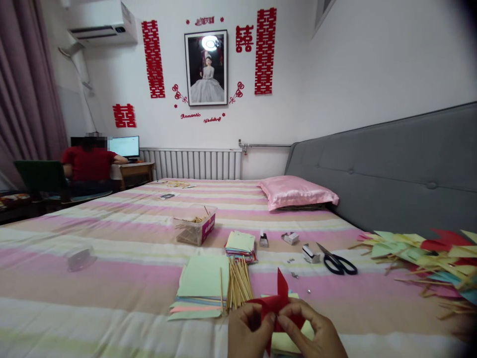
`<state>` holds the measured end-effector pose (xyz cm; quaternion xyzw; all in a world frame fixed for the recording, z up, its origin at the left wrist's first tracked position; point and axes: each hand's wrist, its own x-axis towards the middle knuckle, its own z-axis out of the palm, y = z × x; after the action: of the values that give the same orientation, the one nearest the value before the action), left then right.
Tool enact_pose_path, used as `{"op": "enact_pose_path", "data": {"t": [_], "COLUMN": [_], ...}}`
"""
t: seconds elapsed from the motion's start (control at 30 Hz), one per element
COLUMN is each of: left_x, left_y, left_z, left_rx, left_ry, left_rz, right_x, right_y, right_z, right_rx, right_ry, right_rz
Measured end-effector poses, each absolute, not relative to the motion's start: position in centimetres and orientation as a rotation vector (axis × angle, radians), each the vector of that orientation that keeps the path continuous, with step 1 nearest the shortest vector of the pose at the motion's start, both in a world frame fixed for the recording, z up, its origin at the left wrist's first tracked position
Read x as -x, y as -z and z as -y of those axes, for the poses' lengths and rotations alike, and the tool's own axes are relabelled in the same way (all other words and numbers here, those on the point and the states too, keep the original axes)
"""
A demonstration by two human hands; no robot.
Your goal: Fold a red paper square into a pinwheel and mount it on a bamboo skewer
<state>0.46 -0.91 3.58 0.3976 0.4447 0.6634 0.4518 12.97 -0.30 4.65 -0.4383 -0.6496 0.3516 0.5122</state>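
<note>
Both my hands are low in the frame, pinched on a folded red paper piece (280, 297) whose point stands up between them. My left hand (246, 332) grips its left side and my right hand (315, 332) grips its right side, fingers closed. Under them lies a pale yellow sheet (285, 343). Just left of my hands is a bundle of wooden sticks (237, 284) beside a stack of pastel paper sheets (201, 286).
On the striped bed (112, 278): a box of sticks (196, 227), a stack of coloured squares (240, 245), black scissors (337, 261), staplers (310, 253), a heap of finished paper pinwheels (425, 261) at right, a pink pillow (296, 191). A person in red (89, 164) sits at a desk far left.
</note>
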Motion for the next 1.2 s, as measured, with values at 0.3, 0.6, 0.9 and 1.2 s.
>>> {"op": "enact_pose_path", "data": {"t": [0.3, 0.6, 0.9, 1.2], "left_x": [-0.5, -0.5, -0.5, -0.6], "left_y": [-2.8, -3.6, -3.3, -2.9], "left_z": [0.6, 0.9, 0.8, 0.9], "left_rx": [-1.010, -1.020, -1.055, -1.031], "left_ry": [-1.624, -1.601, -1.593, -1.588], "left_rz": [-1.103, -1.095, -1.142, -1.107], "right_x": [-12.3, -12.9, -12.6, -12.8], "right_y": [-4.0, -4.2, -4.4, -4.6], "right_z": [0.4, 0.1, 0.3, 0.1], "right_rx": [0.998, 1.072, 1.058, 1.052], "right_ry": [-0.954, -0.898, -0.933, -0.954], "right_rz": [1.303, 1.578, 1.535, 1.535]}}
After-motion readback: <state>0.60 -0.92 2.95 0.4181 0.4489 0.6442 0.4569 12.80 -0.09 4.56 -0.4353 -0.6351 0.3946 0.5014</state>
